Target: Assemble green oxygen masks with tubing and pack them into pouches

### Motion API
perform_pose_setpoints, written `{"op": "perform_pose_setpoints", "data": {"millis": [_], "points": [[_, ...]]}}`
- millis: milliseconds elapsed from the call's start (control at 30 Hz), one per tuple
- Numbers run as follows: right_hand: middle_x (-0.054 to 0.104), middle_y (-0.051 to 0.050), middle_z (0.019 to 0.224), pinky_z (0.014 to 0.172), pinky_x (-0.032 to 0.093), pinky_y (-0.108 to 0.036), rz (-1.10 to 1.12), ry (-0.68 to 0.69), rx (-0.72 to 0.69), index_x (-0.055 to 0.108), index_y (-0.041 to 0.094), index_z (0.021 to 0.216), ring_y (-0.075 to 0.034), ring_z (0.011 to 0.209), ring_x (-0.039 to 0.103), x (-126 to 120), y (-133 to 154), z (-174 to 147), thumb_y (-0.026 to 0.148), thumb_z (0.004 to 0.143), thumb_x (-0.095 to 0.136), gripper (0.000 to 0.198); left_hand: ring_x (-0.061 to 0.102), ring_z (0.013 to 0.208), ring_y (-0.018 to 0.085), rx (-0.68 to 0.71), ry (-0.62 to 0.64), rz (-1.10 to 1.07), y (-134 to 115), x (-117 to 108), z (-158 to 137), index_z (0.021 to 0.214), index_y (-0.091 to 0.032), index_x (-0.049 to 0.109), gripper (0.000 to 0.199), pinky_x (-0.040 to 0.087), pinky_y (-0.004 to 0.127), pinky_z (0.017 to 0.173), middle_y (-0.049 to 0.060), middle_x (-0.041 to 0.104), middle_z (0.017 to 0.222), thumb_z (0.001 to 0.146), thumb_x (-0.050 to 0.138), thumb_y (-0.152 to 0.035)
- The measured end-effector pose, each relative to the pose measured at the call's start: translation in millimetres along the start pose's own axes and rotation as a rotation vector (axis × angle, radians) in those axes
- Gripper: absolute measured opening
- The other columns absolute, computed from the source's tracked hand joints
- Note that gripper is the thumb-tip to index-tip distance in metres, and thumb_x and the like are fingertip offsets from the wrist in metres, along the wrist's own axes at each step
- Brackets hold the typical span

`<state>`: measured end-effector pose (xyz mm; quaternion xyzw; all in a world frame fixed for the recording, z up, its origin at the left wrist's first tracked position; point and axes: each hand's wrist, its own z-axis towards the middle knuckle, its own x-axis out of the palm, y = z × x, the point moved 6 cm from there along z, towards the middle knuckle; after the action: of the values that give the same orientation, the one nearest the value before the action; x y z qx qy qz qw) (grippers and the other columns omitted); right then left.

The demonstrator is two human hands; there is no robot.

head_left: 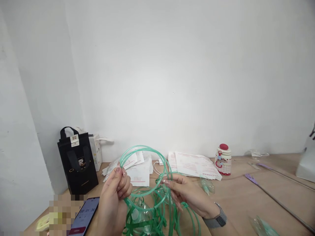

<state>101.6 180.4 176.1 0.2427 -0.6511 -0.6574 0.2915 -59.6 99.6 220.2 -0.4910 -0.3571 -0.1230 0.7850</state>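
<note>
One left hand is pinching a coiled green tube | right hand is pinching its other side | tube is hanging over the table, above clear masks

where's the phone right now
In the head view, the phone lies at the lower left on the table, left of the left hand and in front of the black bag.

1. I have my left hand raised, fingers curled into the palm, thumb pointing up in a firm grip.
2. My left forearm rises from the bottom edge of my view.
3. My right hand slants in from the lower right, thumb and forefinger pinched, lower fingers hanging looser.
4. I see both hands apart.
</note>
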Motion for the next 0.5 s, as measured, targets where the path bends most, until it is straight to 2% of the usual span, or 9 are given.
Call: {"op": "perform_pose_setpoints", "data": {"millis": [133,267,367,500], "points": [[0.042,0.010,0.039,0.033,0.030,-0.014,0.127,-0.031,-0.093,0.057,0.013,0.087,-0.003,0.031,0.038,0,9,-2,0.041,0.074,0.061,0.030,0.018,0.035,0.002,-0.036,-0.034,-0.089,3,-5,2,0.057,-0.014,0.046,0.027,0.017,0.014,0.033,-0.010,0.024,0.044,0.084,0.048,-0.018],[0.035,0.012,0.034,0.024,0.021,-0.014,0.188,0.001,-0.068,0.057,0.014,0.079,-0.003,0.023,0.030,7,13,-10,0.040,0.074,0.061,0.027,0.024,0.031,0.001,-0.134,-0.010,-0.234,11,-10,8,0.060,-0.013,0.047,0.028,0.017,0.014,0.031,-0.010,0.026,0.042,0.088,0.041,-0.015],[0.039,0.011,0.031,0.022,0.019,-0.014,0.092,0.069,0.004,0.057,0.014,0.075,-0.004,0.020,0.030,16,16,-19,0.043,0.076,0.057,0.029,0.030,0.030,0.001,-0.185,0.012,-0.321,14,-14,11,0.063,-0.012,0.049,0.031,0.021,0.015,0.030,-0.010,0.029,0.041,0.090,0.033,-0.013],[0.044,0.008,0.032,0.023,0.015,-0.015,-0.179,0.178,0.141,0.060,0.013,0.071,-0.002,0.019,0.026,27,13,-35,0.047,0.077,0.054,0.035,0.034,0.029,0.002,-0.218,0.039,-0.435,14,-13,11,0.061,-0.014,0.045,0.037,0.024,0.016,0.029,-0.008,0.032,0.038,0.092,0.027,-0.014]]}}
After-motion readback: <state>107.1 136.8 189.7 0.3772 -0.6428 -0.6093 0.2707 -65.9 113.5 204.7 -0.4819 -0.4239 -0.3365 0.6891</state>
